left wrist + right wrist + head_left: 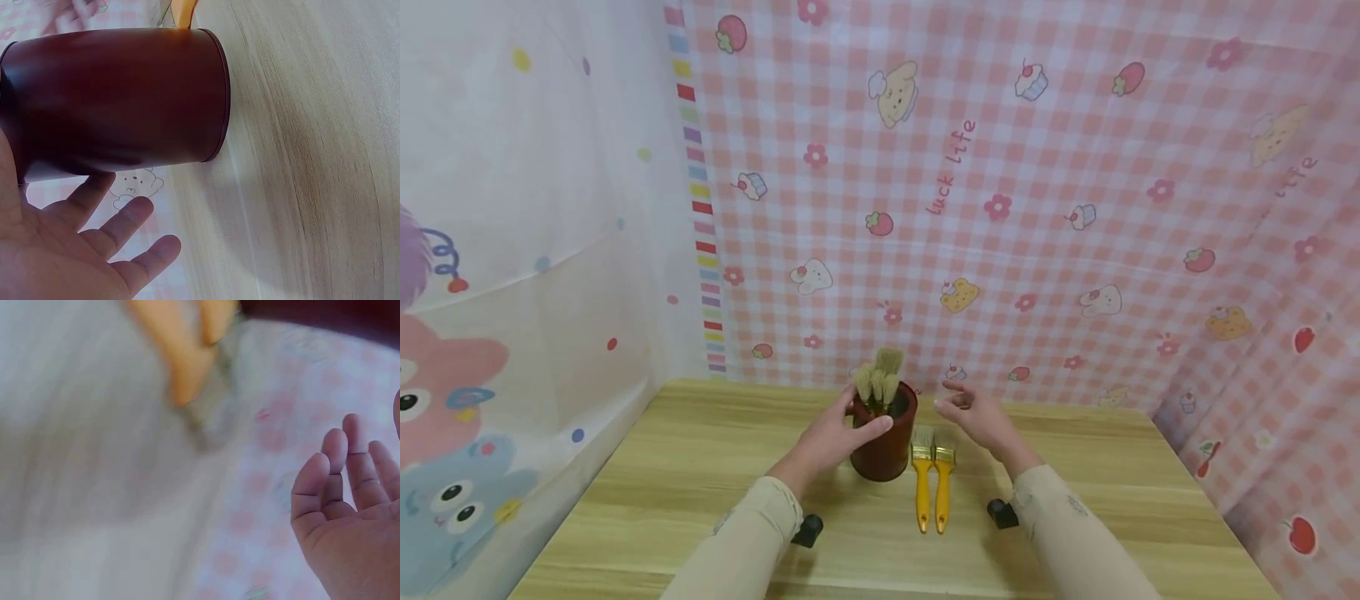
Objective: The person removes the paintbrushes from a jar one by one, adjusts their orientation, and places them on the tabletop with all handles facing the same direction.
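A dark red-brown cylindrical brush pot (880,457) stands upright on the table, with several pale-bristled paintbrushes (877,385) in it, bristles up. My left hand (835,437) holds the pot near its rim, the thumb across the front and the fingers at its left side. In the left wrist view the pot fills the upper left, and three fingers (134,212) spread away below it. Right of the pot lie two flat paintbrushes (922,483) with yellow handles, side by side, bristles away from me. My right hand (981,421) hovers beyond them, fingers loosely bent, holding nothing.
Two small black objects (808,531) sit on the wooden table (662,500), one beside each forearm. A pink checked cloth (1045,150) hangs along the back and right edges, and a white patterned cloth (550,125) hangs on the left.
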The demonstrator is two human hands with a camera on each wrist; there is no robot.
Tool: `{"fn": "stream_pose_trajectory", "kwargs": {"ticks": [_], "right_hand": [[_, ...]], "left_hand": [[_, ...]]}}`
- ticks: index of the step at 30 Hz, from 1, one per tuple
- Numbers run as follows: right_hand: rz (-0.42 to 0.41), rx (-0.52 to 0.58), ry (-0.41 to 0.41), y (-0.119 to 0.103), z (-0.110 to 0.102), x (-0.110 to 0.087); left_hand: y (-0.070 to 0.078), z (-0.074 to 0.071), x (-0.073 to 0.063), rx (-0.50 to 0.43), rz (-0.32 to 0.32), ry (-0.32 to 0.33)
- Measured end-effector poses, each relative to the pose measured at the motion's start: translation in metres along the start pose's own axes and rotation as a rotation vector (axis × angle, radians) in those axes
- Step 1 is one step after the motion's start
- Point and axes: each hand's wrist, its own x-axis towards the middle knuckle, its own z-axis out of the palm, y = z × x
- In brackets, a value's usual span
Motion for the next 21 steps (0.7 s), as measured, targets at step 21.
{"fn": "stream_pose_trajectory", "kwargs": {"ticks": [21], "right_hand": [[-0.117, -0.289, 0.002, -0.083, 0.049, 0.004]], "left_hand": [[-0.001, -0.002, 0.002, -0.041, 0.06, -0.033]]}}
